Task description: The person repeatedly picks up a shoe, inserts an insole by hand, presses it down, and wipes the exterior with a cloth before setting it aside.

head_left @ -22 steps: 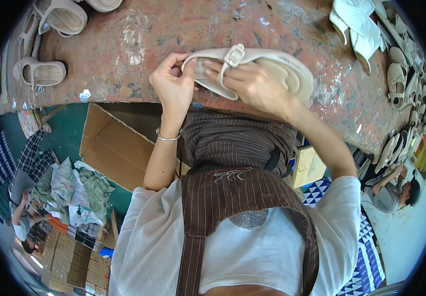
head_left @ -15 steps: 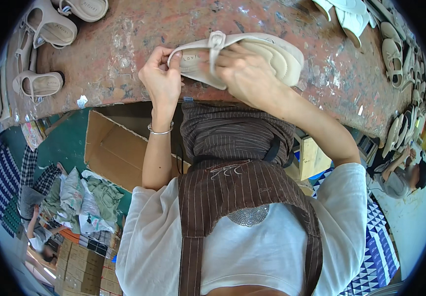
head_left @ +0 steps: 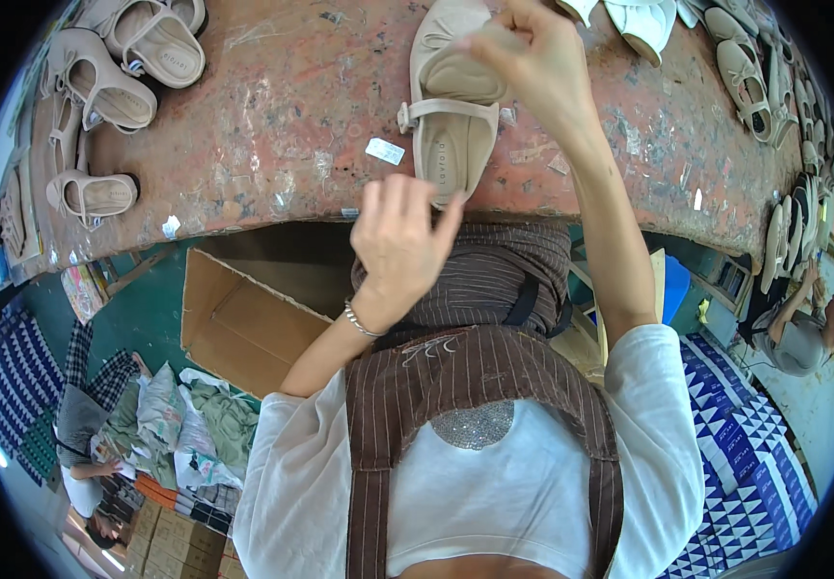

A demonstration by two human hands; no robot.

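Observation:
A beige strapped shoe (head_left: 453, 135) lies on the worn table, heel toward me and toe pointing away. Its strap crosses over the insole, and a small bow sits at the toe. Beside the heel is my left hand (head_left: 399, 236), fingers loosely bent and thumb stretched out against or close to the heel's edge; I see nothing gripped in it. Over the toe end hovers my right hand (head_left: 540, 63), its fingers bent and blurred by motion, partly cut off by the picture's upper edge. Left of the shoe lies a small white label (head_left: 385, 151).
Several beige shoes stand at the table's left (head_left: 108, 92), and more line its right side (head_left: 747, 82). White shoes (head_left: 641, 29) are at the upper right. Below the table edge is an open cardboard box (head_left: 243, 318). Other people are at the far left and right.
The shoe has turned from lying sideways to pointing away from me. My left hand has come off its inside and moved nearer me; my right hand has moved up toward the toe.

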